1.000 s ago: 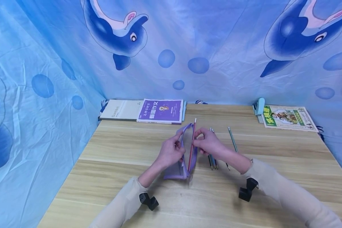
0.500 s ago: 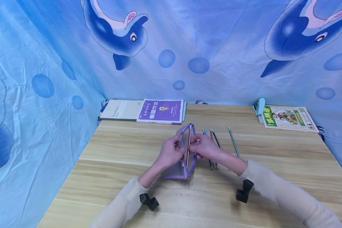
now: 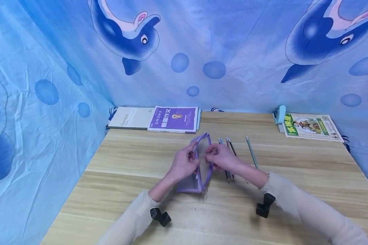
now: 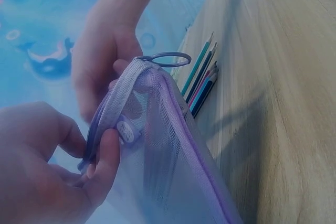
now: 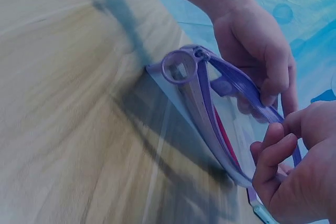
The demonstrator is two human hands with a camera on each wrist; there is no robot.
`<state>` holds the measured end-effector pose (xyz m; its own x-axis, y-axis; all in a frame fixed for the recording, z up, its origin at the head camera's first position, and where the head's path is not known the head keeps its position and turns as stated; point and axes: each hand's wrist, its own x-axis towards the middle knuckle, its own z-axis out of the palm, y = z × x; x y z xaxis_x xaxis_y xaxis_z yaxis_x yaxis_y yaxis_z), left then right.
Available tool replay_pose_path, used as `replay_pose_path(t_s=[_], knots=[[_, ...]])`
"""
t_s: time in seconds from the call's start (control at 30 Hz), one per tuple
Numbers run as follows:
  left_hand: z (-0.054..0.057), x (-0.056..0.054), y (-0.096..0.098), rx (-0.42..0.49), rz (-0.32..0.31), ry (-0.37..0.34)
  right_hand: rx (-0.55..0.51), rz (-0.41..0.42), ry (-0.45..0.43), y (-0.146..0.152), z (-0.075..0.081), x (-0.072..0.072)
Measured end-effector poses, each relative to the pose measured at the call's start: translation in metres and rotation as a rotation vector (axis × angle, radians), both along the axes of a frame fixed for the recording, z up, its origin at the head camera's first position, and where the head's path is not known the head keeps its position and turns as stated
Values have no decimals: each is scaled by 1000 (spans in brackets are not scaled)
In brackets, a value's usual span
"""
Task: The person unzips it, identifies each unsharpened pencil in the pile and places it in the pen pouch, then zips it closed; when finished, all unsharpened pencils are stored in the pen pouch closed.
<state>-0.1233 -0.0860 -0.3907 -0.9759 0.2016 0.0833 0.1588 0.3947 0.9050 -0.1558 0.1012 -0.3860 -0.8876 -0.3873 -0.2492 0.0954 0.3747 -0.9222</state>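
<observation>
In the head view, my left hand (image 3: 185,163) pinches the left zip edge of a purple mesh pencil case (image 3: 190,185). The case stands with its top spread wide. My right hand (image 3: 222,157) is at the opposite edge, with thumb and forefinger over the opening and nothing seen between them. Its other fingers are partly hidden by the case edge. A red strip, apparently a pencil (image 5: 224,135), shows inside the case in the right wrist view. Several loose pencils (image 3: 228,175) lie just right of the case, partly under the right hand.
A teal pencil (image 3: 251,151) lies farther right on the wooden table (image 3: 125,163). At the back left are a pale notebook (image 3: 130,117) and a purple book (image 3: 173,119). A blue stapler-like object (image 3: 280,115) and a green booklet (image 3: 312,126) sit at the back right.
My right hand has lowered the red pencil into the pencil case and let go of it; the pencil is out of sight in the head view. My left hand has kept its hold.
</observation>
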Motion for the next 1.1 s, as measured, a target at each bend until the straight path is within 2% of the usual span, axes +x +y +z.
replay_pose_path(t_s=[0.1,0.2,0.4,0.5,0.67,0.77,0.9,1.0,1.1], knots=[[1,0,-1,0,-3,-14,26,-13,58,7,0,-3],[1,-1,-3,-29,-4,-18,85,-12,195,16,1,-8],[2,-2,-11,-135,-2,10,243,31,642,32,4,-25],[3,-2,-16,-167,-19,18,340,94,832,38,2,-32],[4,-3,-26,-192,-53,69,492,264,1028,40,-3,-38],[4,-4,-31,-214,-93,113,501,337,1108,36,-7,-40],[5,-5,-36,-231,-135,128,455,363,1175,32,-9,-39],[9,-5,-42,-235,-146,97,404,357,1143,32,-7,-36],[16,-6,-51,-222,-146,56,334,321,1038,32,-3,-36]])
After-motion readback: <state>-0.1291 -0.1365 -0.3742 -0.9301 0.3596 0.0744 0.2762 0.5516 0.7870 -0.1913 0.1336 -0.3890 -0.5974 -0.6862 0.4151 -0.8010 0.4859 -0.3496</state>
